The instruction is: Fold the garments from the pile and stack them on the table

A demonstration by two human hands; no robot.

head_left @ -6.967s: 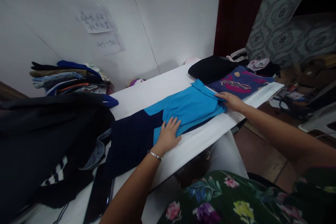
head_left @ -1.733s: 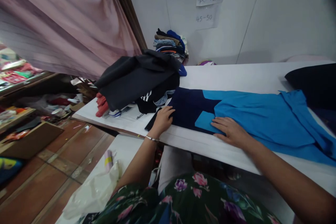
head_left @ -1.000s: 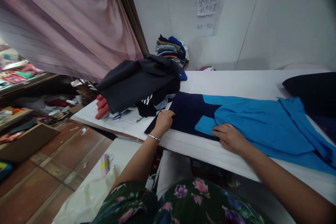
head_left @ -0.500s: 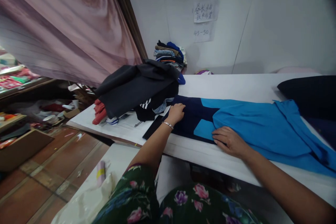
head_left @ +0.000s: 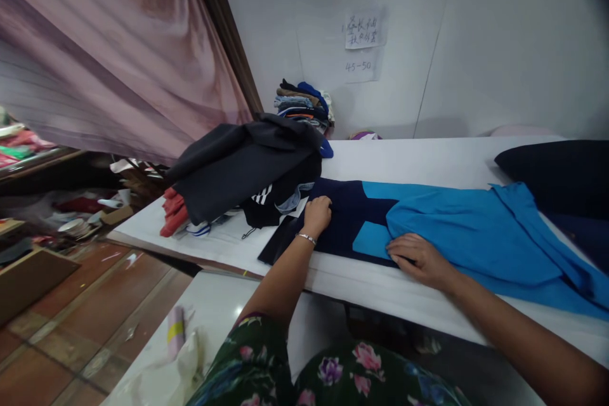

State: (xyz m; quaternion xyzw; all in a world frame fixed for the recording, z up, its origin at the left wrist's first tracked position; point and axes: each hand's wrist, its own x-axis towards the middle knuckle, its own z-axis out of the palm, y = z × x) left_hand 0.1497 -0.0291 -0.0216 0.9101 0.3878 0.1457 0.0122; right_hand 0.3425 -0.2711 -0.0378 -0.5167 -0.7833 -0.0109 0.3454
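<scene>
A bright blue and navy garment (head_left: 457,219) lies stretched out along the white table, its right part loosely folded over itself. My left hand (head_left: 318,216), with a silver bracelet at the wrist, has its fingers curled on the navy end. Lower on the cloth, my right hand (head_left: 421,257) grips the near edge by a light blue patch, thumb below the fingers. A flat black piece (head_left: 278,241) shows beside my left wrist; what it belongs to is partly hidden.
A heap of clothes with a dark grey garment (head_left: 247,162) on top lies left on the table (head_left: 380,155). Behind it stands a folded stack (head_left: 304,101). Dark cloth (head_left: 556,174) lies at the right. A pink curtain (head_left: 143,51) hangs left; paper signs (head_left: 364,32) are on the wall.
The view has shifted slightly. Both hands stay at nearly the same places on the garment, and the cloth looks much the same.
</scene>
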